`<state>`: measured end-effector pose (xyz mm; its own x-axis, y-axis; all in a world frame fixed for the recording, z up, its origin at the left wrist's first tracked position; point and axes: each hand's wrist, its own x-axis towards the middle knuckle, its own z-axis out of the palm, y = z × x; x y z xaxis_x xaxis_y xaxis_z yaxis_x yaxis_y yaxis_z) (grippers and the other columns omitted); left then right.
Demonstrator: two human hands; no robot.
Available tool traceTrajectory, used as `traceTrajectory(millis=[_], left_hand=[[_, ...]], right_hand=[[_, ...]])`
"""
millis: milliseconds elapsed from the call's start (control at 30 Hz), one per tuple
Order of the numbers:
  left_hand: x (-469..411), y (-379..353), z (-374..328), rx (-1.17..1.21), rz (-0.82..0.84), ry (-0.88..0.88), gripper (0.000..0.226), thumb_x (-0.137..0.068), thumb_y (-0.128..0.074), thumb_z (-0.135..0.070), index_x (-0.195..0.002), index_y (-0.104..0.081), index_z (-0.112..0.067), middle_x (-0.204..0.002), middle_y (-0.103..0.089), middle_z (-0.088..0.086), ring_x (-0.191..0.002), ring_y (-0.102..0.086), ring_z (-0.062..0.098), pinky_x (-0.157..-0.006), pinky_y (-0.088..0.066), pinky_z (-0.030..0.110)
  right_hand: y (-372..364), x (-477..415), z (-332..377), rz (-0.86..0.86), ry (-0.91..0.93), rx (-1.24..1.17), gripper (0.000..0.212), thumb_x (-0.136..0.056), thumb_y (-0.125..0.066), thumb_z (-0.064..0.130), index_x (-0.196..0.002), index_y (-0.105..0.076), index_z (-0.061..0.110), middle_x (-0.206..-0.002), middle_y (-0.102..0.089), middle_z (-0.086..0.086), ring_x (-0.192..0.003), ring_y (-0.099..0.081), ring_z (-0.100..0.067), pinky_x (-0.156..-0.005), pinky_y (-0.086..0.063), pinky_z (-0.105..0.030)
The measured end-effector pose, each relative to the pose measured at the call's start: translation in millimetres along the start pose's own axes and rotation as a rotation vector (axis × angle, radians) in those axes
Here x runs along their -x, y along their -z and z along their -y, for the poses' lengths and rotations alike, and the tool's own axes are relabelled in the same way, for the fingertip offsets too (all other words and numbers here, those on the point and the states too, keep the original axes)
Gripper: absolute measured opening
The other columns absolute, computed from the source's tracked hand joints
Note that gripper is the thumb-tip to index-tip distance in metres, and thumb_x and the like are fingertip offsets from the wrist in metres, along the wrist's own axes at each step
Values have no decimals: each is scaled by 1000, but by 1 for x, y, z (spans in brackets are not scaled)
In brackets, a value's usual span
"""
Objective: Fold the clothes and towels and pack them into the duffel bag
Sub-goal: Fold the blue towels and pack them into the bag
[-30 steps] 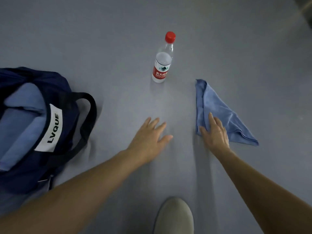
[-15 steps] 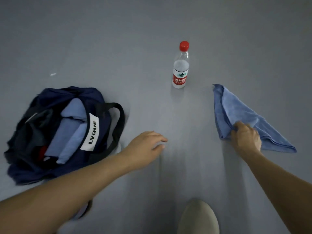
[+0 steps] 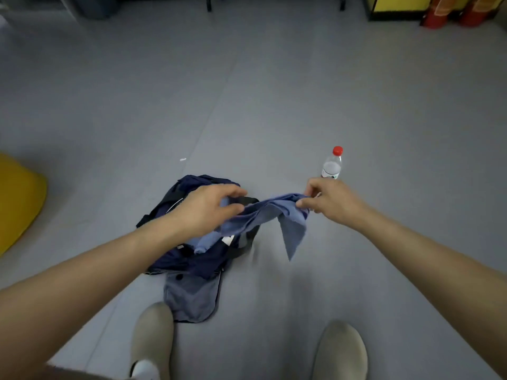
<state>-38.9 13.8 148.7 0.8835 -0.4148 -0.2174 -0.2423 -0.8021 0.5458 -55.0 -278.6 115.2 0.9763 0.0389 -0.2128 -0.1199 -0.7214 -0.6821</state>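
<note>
Far out to the left of the grip, a yellow object (image 3: pixel 16 198) sits at the picture's edge, well apart from the work. Directly under the left hand (image 3: pixel 205 212) lies the navy duffel bag (image 3: pixel 192 264), its mouth open upward with pale blue folded cloth showing inside. That hand curls thumb and fingers round one end of the blue towel (image 3: pixel 290 231). The towel stretches in the air between the two grips, sagging in the middle, with a loose corner hanging below and just inside the right-hand pinch. The right hand (image 3: pixel 332 201) nips the other end between thumb and fingertips. Holding it by both ends likely keeps the cloth spread and off the floor, ready to be doubled or lowered into the bag. Just behind the right grip a red-capped water bottle (image 3: pixel 332 164) stands upright, near enough to be knocked by a swing outward. Bare grey floor (image 3: pixel 274 105) opens beyond both hands, and more lies under the hanging corner
</note>
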Motion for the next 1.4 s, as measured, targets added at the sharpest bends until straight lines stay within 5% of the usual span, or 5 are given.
traceTrajectory(millis=[367,500,833,1133,1400], left_hand=[[42,40,-20,447,-64,-141,36,-83,-72,-53,-115,-73,-36,-107,-75,-13,-99,-70,3,-99,-53,38],[46,27,-22,308,-79,-118,22,-88,-71,-40,-110,-74,-36,-99,-74,-14,-92,-69,2,-95,-53,34],[30,-34,23,-128,153,-56,28,-98,-55,-25,-124,-66,-28,-106,-71,-12,-101,-63,13,-75,-41,24],[14,-103,96,-256,263,65,20,-98,-47,-25,-107,-65,-27,-102,-68,-6,-92,-60,17,-79,-51,37],[13,-105,112,-272,230,122,32,-101,-44,-27,-125,-64,-35,-119,-69,-10,-109,-62,14,-91,-50,31]], right_hand=[[6,56,144,-83,255,-146,14,-92,-59,12,-83,-58,23,-76,-71,2,-72,-67,-15,-78,-56,-38],[-8,66,146,-159,223,-45,11,-93,-58,17,-85,-58,25,-73,-70,9,-76,-66,-11,-83,-46,-19],[-169,51,-22,536,-118,634,30,-93,-54,24,-120,-66,26,-127,-64,-6,-118,-59,-31,-98,-48,-35],[-355,92,-151,412,-189,462,74,-38,-86,40,-108,-65,30,-105,-69,-3,-78,-72,-31,-49,-59,-39],[-357,68,-148,357,-115,514,28,-69,-48,28,-78,-74,26,-96,-47,2,-63,-67,-28,-48,-57,-38]])
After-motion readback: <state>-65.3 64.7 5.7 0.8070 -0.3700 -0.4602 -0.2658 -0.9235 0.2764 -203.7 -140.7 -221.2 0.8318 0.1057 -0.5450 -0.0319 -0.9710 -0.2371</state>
